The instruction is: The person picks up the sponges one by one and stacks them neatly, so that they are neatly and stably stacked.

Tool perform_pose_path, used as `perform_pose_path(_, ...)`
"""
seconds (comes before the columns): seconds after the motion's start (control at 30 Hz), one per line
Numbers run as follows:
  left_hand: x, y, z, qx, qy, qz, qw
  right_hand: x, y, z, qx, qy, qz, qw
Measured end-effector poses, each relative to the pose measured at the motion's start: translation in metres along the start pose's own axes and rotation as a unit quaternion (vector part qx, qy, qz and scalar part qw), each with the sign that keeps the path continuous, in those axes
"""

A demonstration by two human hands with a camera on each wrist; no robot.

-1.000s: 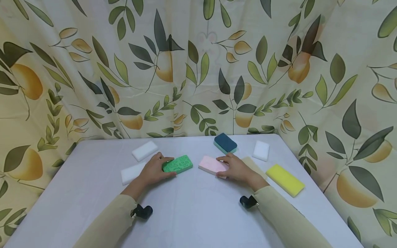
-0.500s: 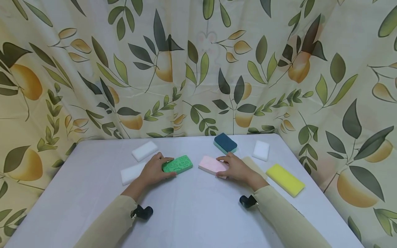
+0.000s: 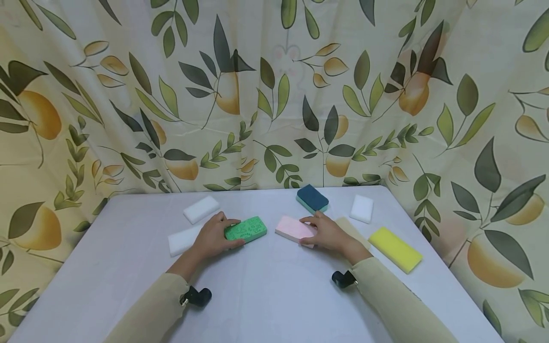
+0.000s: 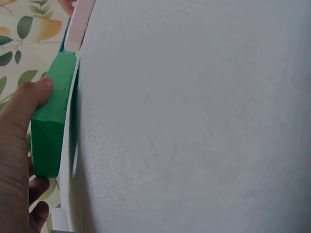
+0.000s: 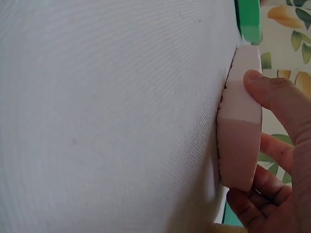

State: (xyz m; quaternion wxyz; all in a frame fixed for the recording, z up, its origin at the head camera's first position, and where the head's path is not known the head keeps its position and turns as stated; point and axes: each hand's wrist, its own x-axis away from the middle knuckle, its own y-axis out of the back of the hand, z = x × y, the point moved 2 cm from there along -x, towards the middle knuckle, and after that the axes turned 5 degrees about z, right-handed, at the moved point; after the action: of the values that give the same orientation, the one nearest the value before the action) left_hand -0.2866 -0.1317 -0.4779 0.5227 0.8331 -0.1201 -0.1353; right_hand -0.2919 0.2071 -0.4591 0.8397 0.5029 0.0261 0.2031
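The person's left hand [image 3: 212,238] is clamped on a green sponge [image 3: 246,229]: the thumb presses its near side, and the fingers go to the far side. The right hand [image 3: 328,232] pinches a pink sponge [image 3: 293,228] in the same way, thumb in front and fingers behind. Both sponges are low at the white table [image 3: 266,295], about in the middle, with their free ends turned toward each other and a gap between them. Whether the whole underside of the green one touches the cloth, one cannot tell.

Around them lie other pieces. Just behind the right hand is a dark blue and green sponge [image 3: 312,197], and farther to the right a small white block [image 3: 361,208]. A beige sponge [image 3: 349,228] is partly covered by the right hand and wrist, and a yellow sponge [image 3: 395,248] lies just beside it, to the right. On the left side there are two white blocks, a rear one [image 3: 201,209] and a nearer one [image 3: 182,240]; the left hand hides one end of the nearer block. Behind the table hangs a curtain [image 3: 266,157] with fruits and leaves.
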Motion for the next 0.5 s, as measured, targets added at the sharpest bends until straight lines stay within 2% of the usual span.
perform_pose_path(0.5, 0.011, 0.001, -0.006, 0.038, -0.015, -0.004, 0.9991, -0.003, -0.001, -0.003, -0.004, -0.007, 0.009, 0.9999)
